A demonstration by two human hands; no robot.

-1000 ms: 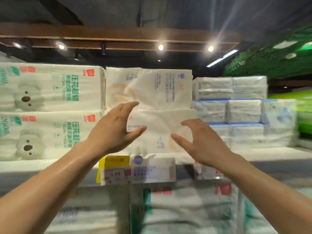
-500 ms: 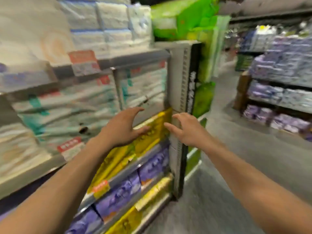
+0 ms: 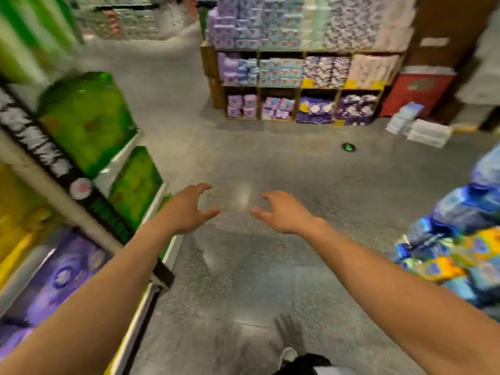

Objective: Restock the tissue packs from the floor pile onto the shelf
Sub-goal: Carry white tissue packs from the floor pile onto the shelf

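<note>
left hand [image 3: 186, 209] and right hand [image 3: 281, 212] empty, fingers loosely curled, apart above grey floor [image 3: 243, 280]; white packs [image 3: 427, 132] lying far right; shelving [image 3: 89, 201] at left, blurred.

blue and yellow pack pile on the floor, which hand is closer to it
Right. The right hand hangs empty over bare floor, left of the pile; the left hand is farther left, beside the green packs.
</note>
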